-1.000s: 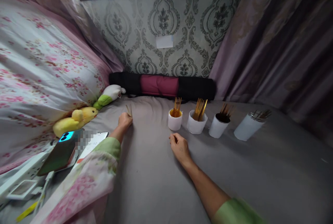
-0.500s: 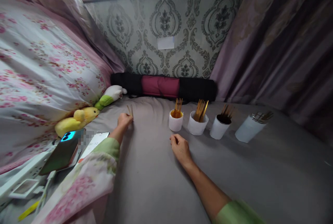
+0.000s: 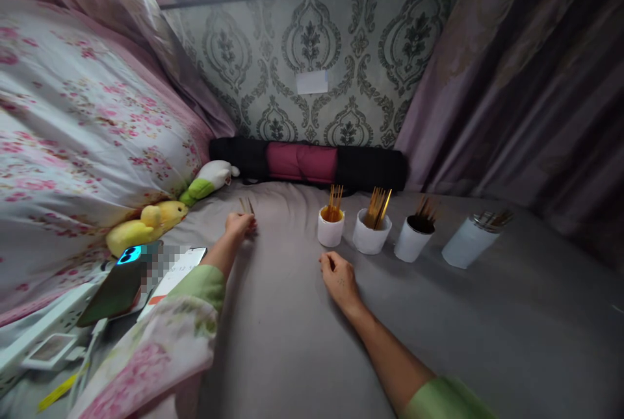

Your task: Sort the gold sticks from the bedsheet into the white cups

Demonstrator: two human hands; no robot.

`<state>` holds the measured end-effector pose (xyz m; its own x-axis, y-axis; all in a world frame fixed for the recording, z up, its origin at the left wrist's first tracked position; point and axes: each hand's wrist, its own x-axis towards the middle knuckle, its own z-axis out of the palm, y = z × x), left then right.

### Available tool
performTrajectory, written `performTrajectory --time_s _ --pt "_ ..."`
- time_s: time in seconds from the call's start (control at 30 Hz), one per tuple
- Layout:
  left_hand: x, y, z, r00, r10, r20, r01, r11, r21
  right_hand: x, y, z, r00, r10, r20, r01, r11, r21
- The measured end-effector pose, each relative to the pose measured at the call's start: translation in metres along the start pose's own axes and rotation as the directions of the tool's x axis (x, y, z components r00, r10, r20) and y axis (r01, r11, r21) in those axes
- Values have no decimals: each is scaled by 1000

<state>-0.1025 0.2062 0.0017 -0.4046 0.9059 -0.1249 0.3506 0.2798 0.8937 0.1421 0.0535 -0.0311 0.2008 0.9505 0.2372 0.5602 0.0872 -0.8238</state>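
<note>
Far edge first: a long black roll with a maroon fabric middle (image 3: 302, 162) lies along the foot of the patterned wall (image 3: 312, 36). In front, a broad strip of grey bedsheet (image 3: 285, 302) runs between the hands, and more of it spreads right of the right forearm. On the left side it's tighter, the left sleeve right up beside the white-screened phone (image 3: 170, 279).

To the grip! The left hand (image 3: 238, 224) is pinched closed on thin tan sticks (image 3: 251, 205), tips poking up above the fingers, well left of the cups. The right hand (image 3: 340, 279) sits loosely curled on the sheet, just in front of the nearest cup; whether anything is tucked inside, I can't tell.

Now the count: four white cylindrical cups (image 3: 330, 232) in a row, each with slim sticks standing in it, too bunched to number. Two plush toys, one yellow (image 3: 143, 227), one white and green (image 3: 209, 180). And two phones, the second dark-backed with a lit blue camera block (image 3: 112, 292).
</note>
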Motion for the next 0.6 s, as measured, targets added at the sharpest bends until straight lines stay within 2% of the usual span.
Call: performTrajectory --time_s 0.27,0.6 --pt "-24 -7 9 990 -83 113 119 927 -356 0 1 0 1000 -22 -8 22 1000 -5" --pt "-47 -14 16 980 -85 182 174 813 -555 1 3 2 1000 -23 -9 23 1000 -17"
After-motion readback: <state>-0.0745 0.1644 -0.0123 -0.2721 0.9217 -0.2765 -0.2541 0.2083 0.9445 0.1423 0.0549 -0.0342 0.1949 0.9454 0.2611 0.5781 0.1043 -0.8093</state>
